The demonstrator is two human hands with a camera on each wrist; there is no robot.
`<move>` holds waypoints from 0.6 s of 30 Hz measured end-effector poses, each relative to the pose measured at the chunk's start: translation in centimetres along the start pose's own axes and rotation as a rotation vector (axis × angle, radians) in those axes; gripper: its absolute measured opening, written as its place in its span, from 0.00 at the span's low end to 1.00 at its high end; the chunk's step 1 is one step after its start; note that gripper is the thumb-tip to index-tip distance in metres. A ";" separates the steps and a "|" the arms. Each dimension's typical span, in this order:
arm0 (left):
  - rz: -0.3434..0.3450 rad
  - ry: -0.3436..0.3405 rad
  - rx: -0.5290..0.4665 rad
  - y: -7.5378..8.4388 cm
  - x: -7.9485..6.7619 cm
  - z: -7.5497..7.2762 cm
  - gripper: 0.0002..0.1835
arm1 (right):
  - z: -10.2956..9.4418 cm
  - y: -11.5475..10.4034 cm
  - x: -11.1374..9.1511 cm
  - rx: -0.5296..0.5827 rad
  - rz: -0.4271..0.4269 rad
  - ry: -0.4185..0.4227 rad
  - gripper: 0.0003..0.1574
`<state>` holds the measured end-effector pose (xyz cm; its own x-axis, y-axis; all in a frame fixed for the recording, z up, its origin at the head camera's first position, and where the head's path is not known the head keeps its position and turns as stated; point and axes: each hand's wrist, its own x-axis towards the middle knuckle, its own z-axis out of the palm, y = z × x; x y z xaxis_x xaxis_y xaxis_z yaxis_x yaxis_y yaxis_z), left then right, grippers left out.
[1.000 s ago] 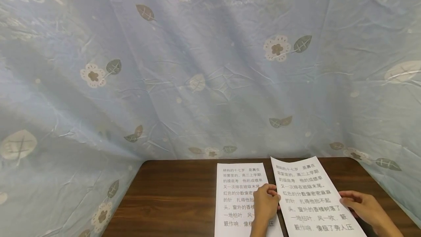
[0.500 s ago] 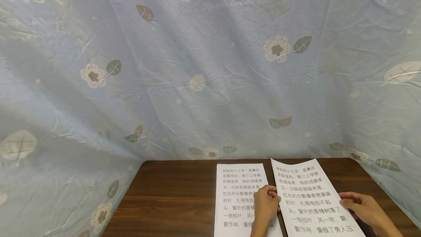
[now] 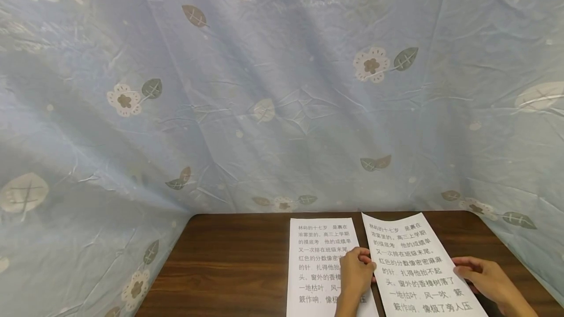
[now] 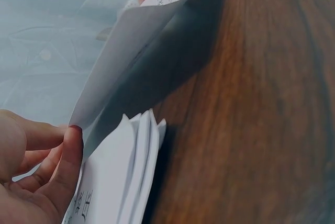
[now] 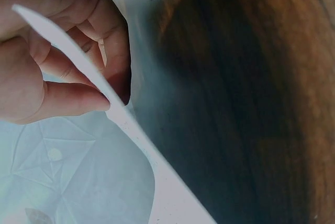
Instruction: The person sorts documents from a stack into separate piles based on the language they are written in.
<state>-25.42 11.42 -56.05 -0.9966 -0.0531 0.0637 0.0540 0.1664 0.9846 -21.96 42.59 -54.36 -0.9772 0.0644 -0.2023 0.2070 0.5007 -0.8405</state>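
Note:
Both hands hold one printed sheet of paper (image 3: pixel 410 268), its text facing up and its far edge bowed. My left hand (image 3: pixel 358 270) pinches the left edge between thumb and fingers. On the opposite edge, my right hand (image 3: pixel 482 278) has the paper between its thumb and fingers, thumb on top. The right wrist view shows that pinch on the sheet's thin edge (image 5: pixel 131 124). Several printed sheets lie in a stack (image 3: pixel 317 253) to the left, partly covered by my left hand and forearm. Seen from the left wrist, the stack (image 4: pixel 120 171) has loose, slightly fanned corners.
A dark brown wooden table (image 3: pixel 220 268) carries the papers, and the held sheet casts a shadow on it in the left wrist view. Behind the table and along both sides hangs a pale blue curtain (image 3: pixel 282 111) with leaves and flowers.
The held sheet's far edge has dipped slightly, and the right hand has shifted a very little to the left. Both pinches stay as they were; the stack has not moved.

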 end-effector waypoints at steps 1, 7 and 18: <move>0.000 -0.001 -0.001 0.0 0.0 0.0 0.16 | 0.0 0.0 0.0 0.001 0.002 0.003 0.35; -0.004 -0.008 -0.012 -0.1 0.0 0.1 0.16 | 0.2 0.0 0.0 0.017 0.021 0.008 0.35; 0.011 -0.011 -0.003 -0.5 0.2 0.2 0.16 | 0.2 0.2 0.2 0.025 0.031 -0.003 0.34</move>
<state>-25.68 11.47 -56.59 -0.9966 -0.0406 0.0722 0.0647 0.1640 0.9843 -22.06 42.52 -54.61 -0.9703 0.0768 -0.2294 0.2378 0.4772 -0.8460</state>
